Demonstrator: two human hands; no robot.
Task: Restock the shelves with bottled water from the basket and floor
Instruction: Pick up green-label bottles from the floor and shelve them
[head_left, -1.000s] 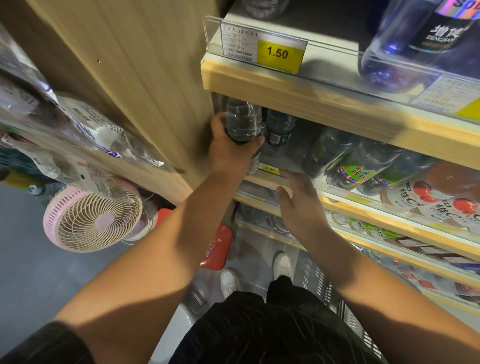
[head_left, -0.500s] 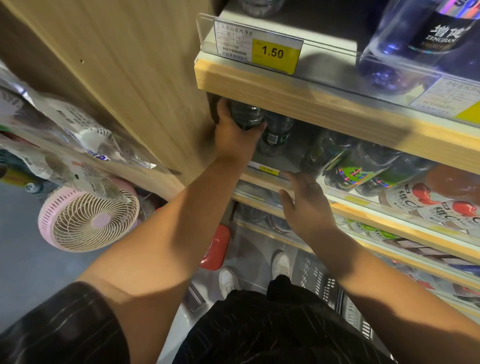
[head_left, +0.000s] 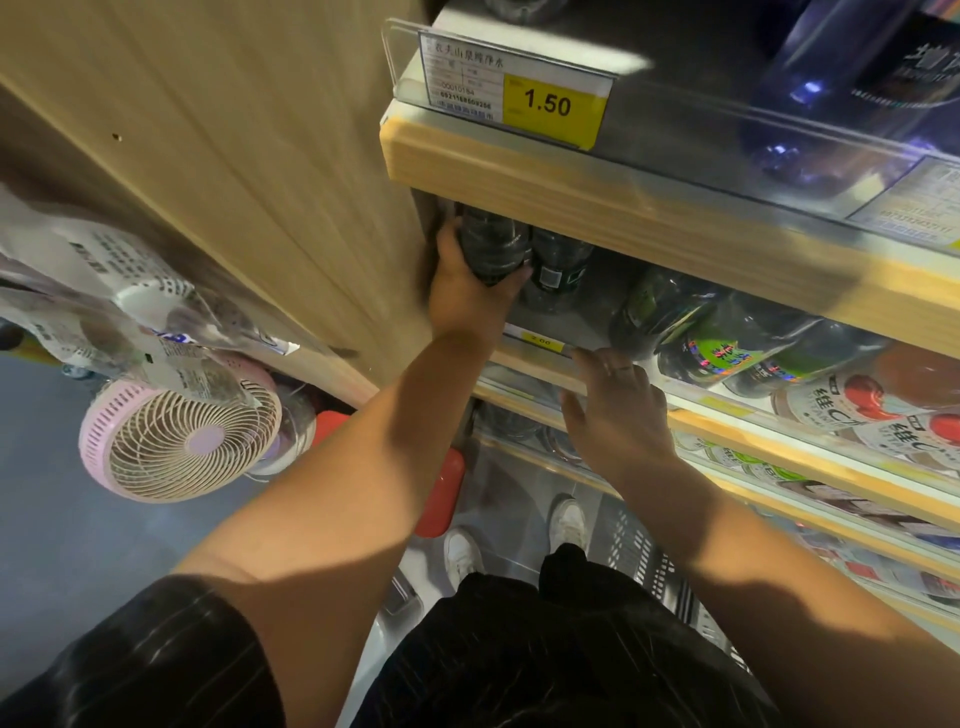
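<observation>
At the left end of the shelf, the left hand grasps a water bottle beside a shelved bottle. The right hand, fingers relaxed, rests on the shelf's front edge. Restocking seems partway; what remains in the basket cannot be seen.

Wooden shelf carries water bottles at left, green-labelled drink bottles beside

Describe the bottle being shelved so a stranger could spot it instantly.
Start at the yellow 1.50 price tag on the upper shelf edge. Under that shelf, nearest the wooden side panel, is a clear water bottle. Unlike the bottle beside it, the left hand grips this one.
</observation>
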